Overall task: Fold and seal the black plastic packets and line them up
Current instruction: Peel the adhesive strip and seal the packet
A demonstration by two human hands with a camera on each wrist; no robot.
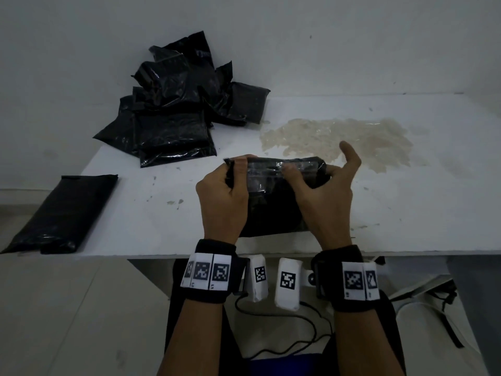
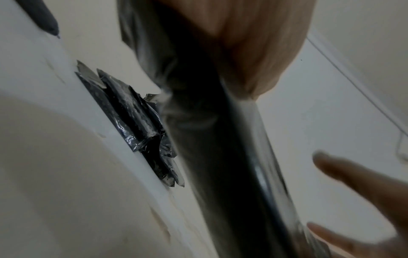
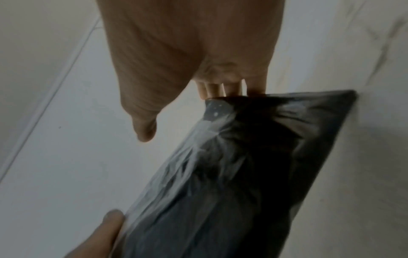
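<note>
A black plastic packet (image 1: 273, 210) lies near the table's front edge, its far flap folded over toward me. My left hand (image 1: 235, 172) grips its far left corner with curled fingers. My right hand (image 1: 320, 183) holds the far right end, thumb pressing on the shiny flap and index finger raised free. The left wrist view is blurred and shows the packet (image 2: 220, 139) under my palm. In the right wrist view my fingers sit behind the packet (image 3: 243, 174). A pile of loose black packets (image 1: 176, 112) sits at the back left. One folded packet (image 1: 62, 213) lies alone at the left.
The white table (image 1: 406, 213) carries a wide brownish stain (image 1: 339, 139) just beyond my right hand. A pale wall rises behind the table. Cables and white marker blocks (image 1: 287, 280) hang below the front edge.
</note>
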